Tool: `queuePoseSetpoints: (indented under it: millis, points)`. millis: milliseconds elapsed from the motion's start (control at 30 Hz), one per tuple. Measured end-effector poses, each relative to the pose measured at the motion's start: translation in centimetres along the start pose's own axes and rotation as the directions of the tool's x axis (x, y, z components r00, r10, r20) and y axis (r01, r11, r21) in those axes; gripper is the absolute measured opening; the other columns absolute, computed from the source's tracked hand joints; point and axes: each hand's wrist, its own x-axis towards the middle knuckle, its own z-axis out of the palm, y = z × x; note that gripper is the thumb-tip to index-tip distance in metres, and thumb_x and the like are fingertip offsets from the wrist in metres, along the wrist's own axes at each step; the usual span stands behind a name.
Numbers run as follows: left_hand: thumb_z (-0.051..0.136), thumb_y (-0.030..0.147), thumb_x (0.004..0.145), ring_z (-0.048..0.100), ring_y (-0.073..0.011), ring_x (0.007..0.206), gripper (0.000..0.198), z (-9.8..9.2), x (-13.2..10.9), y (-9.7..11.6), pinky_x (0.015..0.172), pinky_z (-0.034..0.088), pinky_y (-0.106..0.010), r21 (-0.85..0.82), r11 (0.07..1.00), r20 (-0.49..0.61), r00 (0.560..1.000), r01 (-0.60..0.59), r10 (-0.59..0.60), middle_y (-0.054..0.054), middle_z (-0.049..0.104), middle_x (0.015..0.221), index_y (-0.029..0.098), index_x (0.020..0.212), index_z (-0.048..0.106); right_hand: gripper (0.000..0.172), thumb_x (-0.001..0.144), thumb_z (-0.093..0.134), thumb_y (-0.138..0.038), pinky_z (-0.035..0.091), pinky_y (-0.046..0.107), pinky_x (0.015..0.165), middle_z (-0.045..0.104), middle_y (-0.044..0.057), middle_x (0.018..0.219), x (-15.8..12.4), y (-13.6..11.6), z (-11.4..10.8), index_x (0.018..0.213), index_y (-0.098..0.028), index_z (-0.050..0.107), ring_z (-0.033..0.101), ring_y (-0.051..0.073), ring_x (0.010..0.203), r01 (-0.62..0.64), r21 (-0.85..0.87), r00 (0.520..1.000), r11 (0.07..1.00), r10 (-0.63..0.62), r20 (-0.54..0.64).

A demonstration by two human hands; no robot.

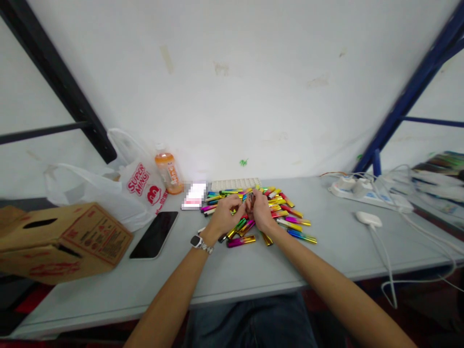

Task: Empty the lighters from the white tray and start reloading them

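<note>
Shiny two-tone lighters, in gold, pink, green, red and blue, lie in a loose heap in the middle of the desk. Over the heap, my left hand is closed in a pinch, with a watch on its wrist. My right hand is right beside it, fingers curled together and pointing away from me. The fingertips of both hands meet around something small that they mostly hide. A blue-and-gold lighter lies at the heap's right edge. Behind the heap stands a white gridded tray by the wall.
To the left are a cardboard box, a black-screened phone, a white plastic bag, an orange drink bottle and a blurred-out card. On the right are a power strip, a white charger and loose cables.
</note>
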Motion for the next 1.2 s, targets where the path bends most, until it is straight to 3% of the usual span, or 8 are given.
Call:
queuePoseSetpoints:
  millis: [200, 333, 467, 733, 1000, 1200]
  points:
    - [0.049, 0.022, 0.092, 0.056, -0.0145, 0.069, 0.032, 0.03, -0.03, 0.18, 0.069, 0.044, -0.029, -0.013, 1.000, 0.016, 1.000, 0.010, -0.010, -0.003, 0.060, 0.069, 0.018, 0.060, 0.057, 0.053, 0.093, 0.034, -0.052, 0.024, 0.026, 0.042, 0.027, -0.004, 0.044, -0.29, 0.20, 0.25, 0.049, -0.024, 0.035, 0.026, 0.011, 0.041, 0.001, 0.016, 1.000, 1.000, -0.001, 0.003]
    - [0.048, 0.021, 0.090, 0.055, -0.0142, 0.067, 0.031, 0.13, -0.02, 0.17, 0.068, 0.043, -0.028, 0.000, 1.000, 0.024, 1.000, 0.002, -0.002, -0.003, 0.060, 0.068, 0.018, 0.059, 0.055, 0.057, 0.089, 0.038, -0.064, 0.022, 0.026, 0.040, 0.027, -0.004, 0.044, -0.25, 0.13, 0.29, 0.049, -0.024, 0.035, 0.024, 0.010, 0.040, -0.053, 0.094, 0.998, 0.994, 0.052, 0.019]
    - [0.049, 0.019, 0.088, 0.055, -0.0140, 0.067, 0.030, 0.35, -0.07, 0.03, 0.067, 0.042, -0.028, 0.003, 1.000, 0.027, 1.000, -0.001, 0.001, -0.003, 0.060, 0.068, 0.018, 0.059, 0.055, 0.068, 0.082, 0.033, -0.083, 0.017, 0.025, 0.039, 0.022, -0.006, 0.042, -0.42, -0.28, 0.12, 0.048, -0.023, 0.033, 0.022, 0.009, 0.037, -0.176, 0.185, 0.980, 0.967, 0.155, 0.125]
    - [0.049, 0.016, 0.088, 0.054, -0.0136, 0.066, 0.030, 0.43, -0.17, -0.12, 0.066, 0.041, -0.028, 0.014, 1.000, 0.020, 1.000, 0.008, -0.008, -0.002, 0.059, 0.066, 0.018, 0.059, 0.056, 0.072, 0.081, 0.032, -0.087, 0.013, 0.025, 0.040, 0.023, -0.005, 0.038, -0.64, -0.21, -0.14, 0.048, -0.023, 0.036, 0.021, 0.009, 0.036, -0.185, 0.239, 0.972, 0.953, 0.141, 0.190]
    - [0.050, 0.015, 0.086, 0.053, -0.0130, 0.064, 0.029, 0.43, -0.09, -0.07, 0.064, 0.040, -0.027, 0.003, 1.000, 0.013, 1.000, -0.013, 0.013, -0.001, 0.058, 0.064, 0.018, 0.057, 0.056, 0.067, 0.083, 0.038, -0.079, 0.014, 0.024, 0.040, 0.021, -0.006, 0.040, -0.59, -0.36, -0.13, 0.047, -0.023, 0.034, 0.019, 0.008, 0.036, -0.157, 0.226, 0.978, 0.962, 0.120, 0.168]
    - [0.050, 0.013, 0.085, 0.054, -0.0130, 0.065, 0.029, 0.49, -0.06, 0.03, 0.066, 0.040, -0.027, -0.006, 1.000, 0.029, 0.999, -0.018, 0.019, -0.002, 0.059, 0.065, 0.017, 0.058, 0.057, 0.057, 0.091, 0.037, -0.061, 0.018, 0.025, 0.038, 0.025, -0.006, 0.040, -0.07, 0.45, -0.19, 0.048, -0.023, 0.035, 0.019, 0.009, 0.037, -0.082, 0.119, 0.993, 0.990, 0.070, 0.098]
